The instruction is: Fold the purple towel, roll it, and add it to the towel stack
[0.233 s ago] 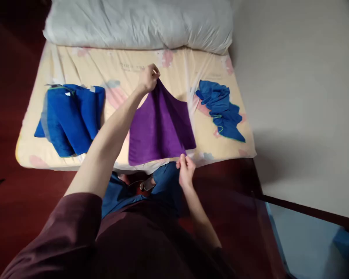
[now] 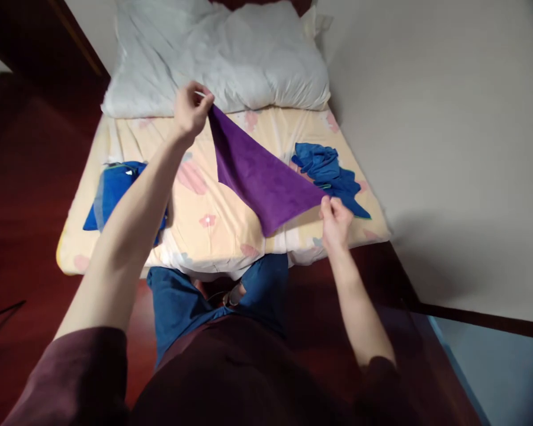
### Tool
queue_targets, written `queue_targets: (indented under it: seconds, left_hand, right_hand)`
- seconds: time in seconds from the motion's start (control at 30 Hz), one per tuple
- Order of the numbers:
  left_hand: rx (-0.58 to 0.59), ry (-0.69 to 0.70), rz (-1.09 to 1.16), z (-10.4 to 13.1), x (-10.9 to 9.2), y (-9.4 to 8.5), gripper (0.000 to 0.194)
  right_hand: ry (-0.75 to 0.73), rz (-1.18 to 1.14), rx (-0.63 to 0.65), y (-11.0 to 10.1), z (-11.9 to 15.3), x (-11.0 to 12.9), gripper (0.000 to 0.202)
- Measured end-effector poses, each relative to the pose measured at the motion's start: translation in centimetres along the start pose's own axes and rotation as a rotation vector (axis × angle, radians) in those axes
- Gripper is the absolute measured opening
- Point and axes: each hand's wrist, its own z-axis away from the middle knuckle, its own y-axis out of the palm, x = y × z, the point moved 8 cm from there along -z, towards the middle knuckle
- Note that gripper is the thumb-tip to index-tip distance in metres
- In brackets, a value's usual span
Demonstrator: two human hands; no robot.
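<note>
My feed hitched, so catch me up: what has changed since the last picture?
The left hand moved left and toward the white bedding; the right hand moved right and forward. The purple cloth is now stretched slantwise between them. Neither hand let go. The left blue pile, partly hidden, and right blue pile stayed on the bed.
</note>
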Motion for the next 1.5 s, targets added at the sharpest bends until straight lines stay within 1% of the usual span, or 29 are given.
queue_targets:
  seconds: [0.07,0.1,0.2,0.27,0.33,0.4,0.5,0.57,0.63,0.7,0.8,0.87,0.93,1.0,1.1,1.2,1.3,1.37,1.43,1.5]
  left_hand:
    - [-0.161,0.016,0.138,1.4,-1.1,-4.7,0.054]
    - [-0.195,0.024,0.176,2.2,-1.6,-6.6,0.055]
    - [-0.273,0.053,0.212,4.5,-3.0,-11.5,0.054]
    - [-0.317,0.059,0.194,6.0,-3.5,-14.3,0.052]
    - [-0.357,0.049,0.181,7.6,-3.6,-16.5,0.051]
    - [-0.388,0.035,0.197,9.1,-3.3,-18.4,0.050]
    - [-0.389,0.031,0.273,11.1,-2.2,-20.4,0.050]
    - [-0.382,0.031,0.337,12.4,-1.3,-21.4,0.051]
    - [-0.385,0.008,0.387,13.6,-0.2,-22.3,0.055]
    - [-0.393,-0.034,0.409,14.7,0.9,-23.0,0.062]
    - [-0.381,-0.086,0.402,16.0,1.8,-23.4,0.068]
    - [-0.372,-0.087,0.397,16.7,1.7,-23.6,0.068]
    - [-0.369,-0.057,0.410,17.1,1.3,-23.7,0.066]
    - [-0.363,-0.015,0.433,17.4,0.5,-23.7,0.064]
    - [-0.327,0.015,0.426,17.8,-0.8,-23.4,0.060]
    - [-0.305,0.031,0.426,18.6,-2.2,-23.1,0.048]
    - [-0.286,0.049,0.446,19.7,-3.5,-22.9,0.034]
    - [-0.266,0.043,0.458,20.8,-3.9,-22.7,0.028]
    - [-0.227,0.032,0.484,22.1,-3.9,-22.4,0.023]
    - [-0.179,0.010,0.503,23.5,-3.5,-22.1,0.017]
  right_hand:
    - [-0.035,-0.049,-0.010,-0.4,-4.0,2.3,0.050]
    - [-0.045,-0.081,-0.009,-0.4,-5.7,3.5,0.046]
    - [-0.066,-0.194,0.023,0.7,-10.1,6.8,0.036]
    - [-0.069,-0.278,0.062,2.0,-12.0,8.7,0.029]
    - [-0.052,-0.343,0.092,3.2,-13.0,10.3,0.022]
    - [-0.017,-0.380,0.103,4.3,-13.3,11.7,0.017]
    - [0.041,-0.403,0.091,5.2,-12.4,13.8,0.010]
    - [0.061,-0.419,0.079,5.4,-11.3,15.1,0.015]
    - [0.058,-0.413,0.091,5.7,-10.2,16.3,0.019]
    - [0.046,-0.379,0.132,6.0,-9.1,17.0,0.019]
    - [0.051,-0.365,0.174,6.4,-8.1,16.9,0.022]
    - [0.031,-0.386,0.190,6.4,-7.9,16.5,0.019]
    - [-0.034,-0.404,0.219,6.4,-7.9,16.1,0.019]
    - [-0.091,-0.433,0.248,6.3,-8.0,15.7,0.027]
    - [-0.106,-0.468,0.240,5.7,-8.3,14.9,0.026]
    - [-0.108,-0.458,0.207,4.5,-7.9,14.6,0.023]
    - [-0.077,-0.443,0.180,3.0,-6.6,14.4,0.022]
    - [-0.044,-0.439,0.184,2.0,-5.2,14.1,0.023]
    - [0.001,-0.439,0.201,1.0,-3.6,13.6,0.024]
    - [0.057,-0.438,0.219,0.1,-1.9,12.8,0.025]
